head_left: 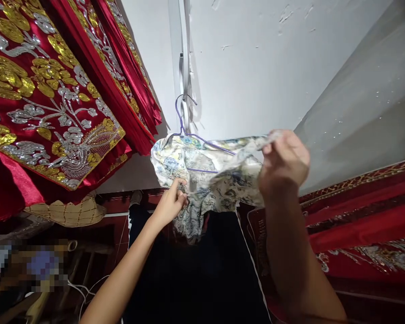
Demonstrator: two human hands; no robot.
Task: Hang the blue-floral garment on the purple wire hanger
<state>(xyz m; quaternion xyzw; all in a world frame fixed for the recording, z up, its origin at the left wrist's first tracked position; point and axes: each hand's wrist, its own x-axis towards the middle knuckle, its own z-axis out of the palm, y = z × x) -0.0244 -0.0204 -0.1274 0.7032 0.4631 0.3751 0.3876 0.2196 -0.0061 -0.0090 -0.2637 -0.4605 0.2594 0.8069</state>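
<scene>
Left fingers (177,182) pinching floral garment (168,164), right fingers (281,145) gripping its edge

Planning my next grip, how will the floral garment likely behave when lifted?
The floral garment is probably floppy, as its cloth creases and bunches near the left hand. Thin-looking cloth suggests it is light for its size. It may slide on the slim purple hanger, which offers little to catch.

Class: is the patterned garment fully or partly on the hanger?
Only partly: the garment covers one end of the hanger; much of the other side shows bare.
</scene>
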